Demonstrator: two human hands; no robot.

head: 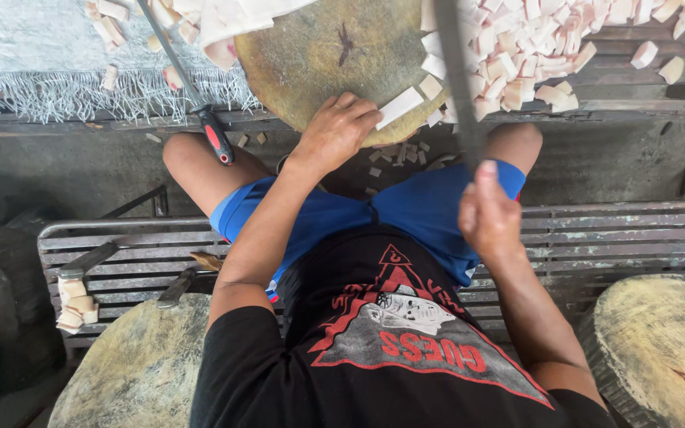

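White strip [399, 107] pinned on round wooden block [311, 59] by left hand [334, 131], right hand [487, 215] grip closed around knife [457, 75]

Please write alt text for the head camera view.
A seated person's left hand presses a white strip on a round wooden block, while the right hand holds a long blade raised; cut white pieces lie beside.

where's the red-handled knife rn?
Head view, upper left: the red-handled knife lies slanted off the front edge of the work surface, left of the round chopping block, above the person's left knee, clear of the left hand.
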